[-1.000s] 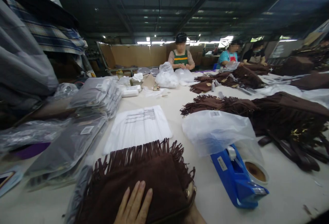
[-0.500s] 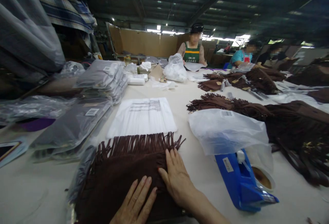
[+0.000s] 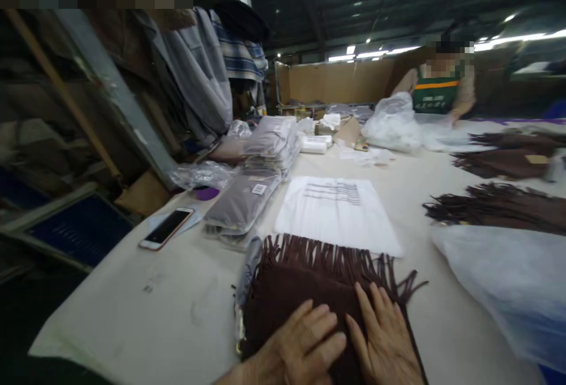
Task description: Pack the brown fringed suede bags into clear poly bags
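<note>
A dark brown fringed piece (image 3: 305, 290) lies flat at the near edge of the table, its fringe pointing away from me. My right hand (image 3: 384, 332) rests on its right part with fingers spread. Over its middle is my left hand (image 3: 305, 344), fingers loosely bent and a little apart, holding nothing. Just beyond the fringe lies a stack of white printed bags (image 3: 338, 211). Something grey in clear plastic (image 3: 250, 270) shows along the brown piece's left edge.
Bagged grey items (image 3: 243, 202) are piled at the left, near a phone (image 3: 168, 229). A translucent bag (image 3: 499, 279) lies at the right, with brown fringed pieces (image 3: 499, 205) behind it. Across the table is a person in a green apron (image 3: 435, 95).
The view has swung left, so the table's contents appear further right and more of the left side shows. My left hand's fingers are more bent; my right hand still lies on the brown piece.
</note>
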